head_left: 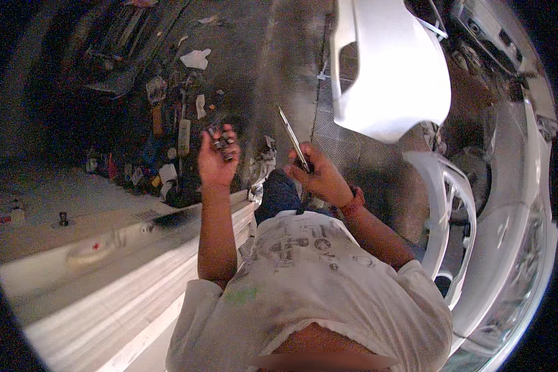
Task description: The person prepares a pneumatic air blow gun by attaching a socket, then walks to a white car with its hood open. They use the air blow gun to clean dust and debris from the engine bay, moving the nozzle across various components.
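Silvery tool, one, right fingers, dark pieces, count unclear, left fingers

a slim silvery tool slants from right hand, small dark pieces in left hand.

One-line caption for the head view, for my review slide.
Left hand holding small dark pieces, right hand holding a slim shiny tool, large white panel at upper right.
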Demonstrator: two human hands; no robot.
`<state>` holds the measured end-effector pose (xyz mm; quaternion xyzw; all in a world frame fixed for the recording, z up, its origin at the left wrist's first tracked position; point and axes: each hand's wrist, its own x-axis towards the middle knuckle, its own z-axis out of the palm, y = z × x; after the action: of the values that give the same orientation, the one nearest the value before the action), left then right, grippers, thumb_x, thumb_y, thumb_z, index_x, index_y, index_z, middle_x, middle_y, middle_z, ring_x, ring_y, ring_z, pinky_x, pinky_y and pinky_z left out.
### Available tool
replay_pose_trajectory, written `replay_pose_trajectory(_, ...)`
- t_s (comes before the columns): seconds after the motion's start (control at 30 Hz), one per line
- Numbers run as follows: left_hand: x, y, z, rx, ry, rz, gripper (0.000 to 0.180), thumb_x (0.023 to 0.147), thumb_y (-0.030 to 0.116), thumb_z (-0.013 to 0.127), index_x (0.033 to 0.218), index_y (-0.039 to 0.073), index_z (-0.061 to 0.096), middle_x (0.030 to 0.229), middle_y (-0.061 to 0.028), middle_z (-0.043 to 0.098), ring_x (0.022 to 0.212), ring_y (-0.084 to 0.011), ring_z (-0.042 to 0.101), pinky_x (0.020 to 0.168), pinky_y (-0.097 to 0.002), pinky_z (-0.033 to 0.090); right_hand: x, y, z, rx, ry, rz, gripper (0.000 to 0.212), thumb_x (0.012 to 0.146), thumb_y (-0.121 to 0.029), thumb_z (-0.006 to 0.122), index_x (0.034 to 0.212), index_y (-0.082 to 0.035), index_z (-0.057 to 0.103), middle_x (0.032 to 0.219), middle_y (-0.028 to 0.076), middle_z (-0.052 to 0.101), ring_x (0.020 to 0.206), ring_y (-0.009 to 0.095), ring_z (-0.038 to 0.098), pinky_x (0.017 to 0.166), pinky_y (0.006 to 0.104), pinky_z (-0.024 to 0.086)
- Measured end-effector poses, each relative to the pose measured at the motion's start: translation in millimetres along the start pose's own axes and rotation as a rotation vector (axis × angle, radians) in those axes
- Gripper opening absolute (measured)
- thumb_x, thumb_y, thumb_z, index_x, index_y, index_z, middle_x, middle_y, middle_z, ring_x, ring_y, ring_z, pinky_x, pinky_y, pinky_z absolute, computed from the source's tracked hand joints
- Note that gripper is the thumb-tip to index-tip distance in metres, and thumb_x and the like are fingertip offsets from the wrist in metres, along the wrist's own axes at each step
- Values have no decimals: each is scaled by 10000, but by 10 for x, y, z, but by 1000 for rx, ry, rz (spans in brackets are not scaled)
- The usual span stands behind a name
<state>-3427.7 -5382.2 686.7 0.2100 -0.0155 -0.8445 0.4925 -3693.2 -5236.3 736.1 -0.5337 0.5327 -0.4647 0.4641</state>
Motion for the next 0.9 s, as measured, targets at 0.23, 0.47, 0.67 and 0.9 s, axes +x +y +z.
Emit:
replay_pose_trajectory(0.23,1662,130,755,-15,-150,-96,437,1086,475,477,935,78,577,1286,-143,645,1093,-276,635,780,-367,551,2236,77,-9,21,65,-57,265,942,-179,778,1085,-59,589,924,7,617,839,70,557,740,263,479)
replay_pose_trajectory(0.47,3614,983,1526,118,-133,-205,448,1094,508,427,911,121,558,1317,-156,685,1108,-281,692,825,-363,608,4641,31,-307,104,233,65,285,942,-162,777,1105,-53,570,938,38,687,831,101,654,739,274,538)
replay_pose_trajectory(0.67,5284,1132,2120,166,-75,-304,472,1095,521,405,919,109,552,1305,-182,678,1117,-286,693,851,-397,620,6147,260,-943,89,427,60,379,891,-200,833,1100,-34,565,915,51,685,809,120,655,721,282,541)
replay_pose_trajectory(0.9,7167,998,2433,148,-107,-342,473,1100,510,404,933,96,562,1215,-149,670,1090,-292,672,955,-443,563,7657,659,-1829,279,512,113,492,822,-278,899,1084,-38,559,900,58,648,820,145,611,728,305,531)
